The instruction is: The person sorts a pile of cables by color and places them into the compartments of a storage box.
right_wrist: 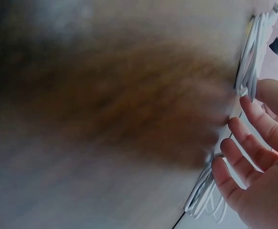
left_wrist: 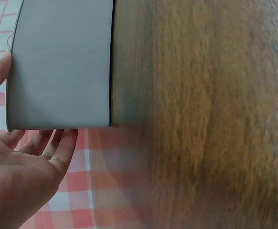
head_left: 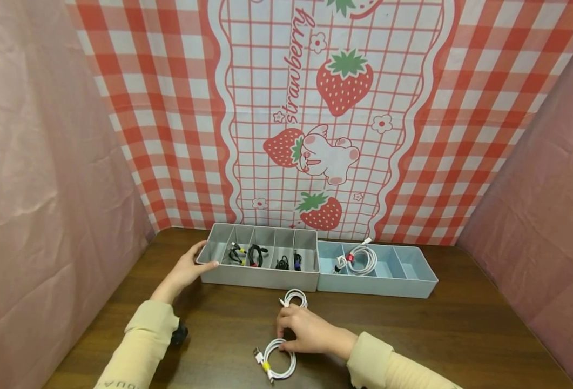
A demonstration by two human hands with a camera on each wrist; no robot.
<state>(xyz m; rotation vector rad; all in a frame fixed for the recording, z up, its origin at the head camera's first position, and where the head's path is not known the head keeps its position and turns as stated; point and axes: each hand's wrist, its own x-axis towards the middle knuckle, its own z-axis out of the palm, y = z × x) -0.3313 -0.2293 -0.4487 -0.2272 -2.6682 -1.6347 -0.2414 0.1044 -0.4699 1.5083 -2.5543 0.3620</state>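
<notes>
My left hand point(head_left: 185, 273) grips the left end of a grey divided organizer box point(head_left: 262, 277). Its thumb lies on the front rim, and in the left wrist view the fingers point(left_wrist: 62, 152) bend against the end wall. On the table, my right hand point(head_left: 310, 329) is at a coiled white USB cable point(head_left: 288, 370) with a yellow tie. Thumb and index finger meet the coil's upper edge, strands between them; the other fingers point(right_wrist: 244, 164) are spread. A second white cable coil point(head_left: 297, 293) lies just beyond that hand, partly covered by it.
Several bundled black cables point(head_left: 256, 255) sit in the grey box's compartments. Against its right end stands a light blue divided box point(head_left: 378, 286), holding a white cable coil point(head_left: 364, 262) with a red tie and a smaller white bundle point(head_left: 339, 263). A checked strawberry cloth point(head_left: 184, 135) hangs behind.
</notes>
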